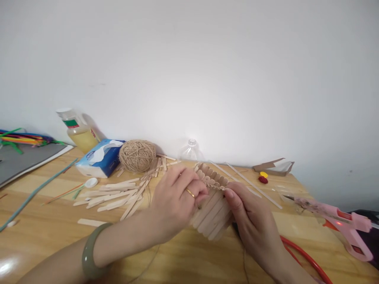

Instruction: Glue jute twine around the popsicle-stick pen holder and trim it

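A small box of wooden craft sticks [211, 215], with scalloped stick ends along its top edge, is tilted between my hands above the table. My right hand [254, 221] grips its right side, thumb on the near rim. At the left of the rim, my left hand [179, 199] has its fingers curled into a pinch; what lies between the fingertips is hidden. A ring and a green bangle [92, 252] are on the left hand and arm. Thin twine [148, 266] trails over the table below the hands.
Loose craft sticks [118, 195] lie left of my hands, before a twine ball [137, 156], a tissue pack [100, 158] and a bottle [78, 132]. A pink glue gun [340, 221], glue sticks [251, 184] and a red cable [308, 256] are at right. A clear bottle top [192, 150] stands behind.
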Available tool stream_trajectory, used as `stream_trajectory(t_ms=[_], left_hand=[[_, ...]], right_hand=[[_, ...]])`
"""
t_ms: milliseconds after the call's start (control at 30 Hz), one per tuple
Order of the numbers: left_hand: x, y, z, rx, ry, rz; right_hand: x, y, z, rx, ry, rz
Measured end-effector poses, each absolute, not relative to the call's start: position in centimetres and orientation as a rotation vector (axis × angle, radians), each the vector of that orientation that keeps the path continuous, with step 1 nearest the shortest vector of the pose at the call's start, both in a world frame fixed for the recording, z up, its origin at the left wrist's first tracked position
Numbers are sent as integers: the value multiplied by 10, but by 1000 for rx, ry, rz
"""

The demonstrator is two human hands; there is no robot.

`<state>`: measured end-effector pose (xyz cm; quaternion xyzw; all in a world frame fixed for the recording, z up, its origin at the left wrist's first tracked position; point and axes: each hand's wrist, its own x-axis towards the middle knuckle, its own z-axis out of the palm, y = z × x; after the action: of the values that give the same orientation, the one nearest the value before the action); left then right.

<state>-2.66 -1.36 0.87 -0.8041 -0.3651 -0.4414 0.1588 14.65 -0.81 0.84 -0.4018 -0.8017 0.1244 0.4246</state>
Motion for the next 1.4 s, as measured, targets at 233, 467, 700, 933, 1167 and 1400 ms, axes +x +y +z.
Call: stream_trajectory(t_ms=[233,467,700,933,1167,1400], left_hand=[[-24,-15,9,-2292,-958,-1457],[-30,-16,11,-2284,-850,-1434],[-29,-17,7,-2318,-722,-1442],[-24,-21,-2,-2328,-676,-1531],[-21,-23,2,-2350,-671,-1514],[-21,-21,-1,-2267,-686,-1542]], right_hand=[[152,-7,14,-1158,-1911,137],[150,-11,16,-1126,-1914,189],[147,-19,23,-1091,-1883,324],[142,-26,20,-1061,-1848,405],[143,-28,17,-1060,-1847,441],[145,-24,24,-1057,-1902,326]])
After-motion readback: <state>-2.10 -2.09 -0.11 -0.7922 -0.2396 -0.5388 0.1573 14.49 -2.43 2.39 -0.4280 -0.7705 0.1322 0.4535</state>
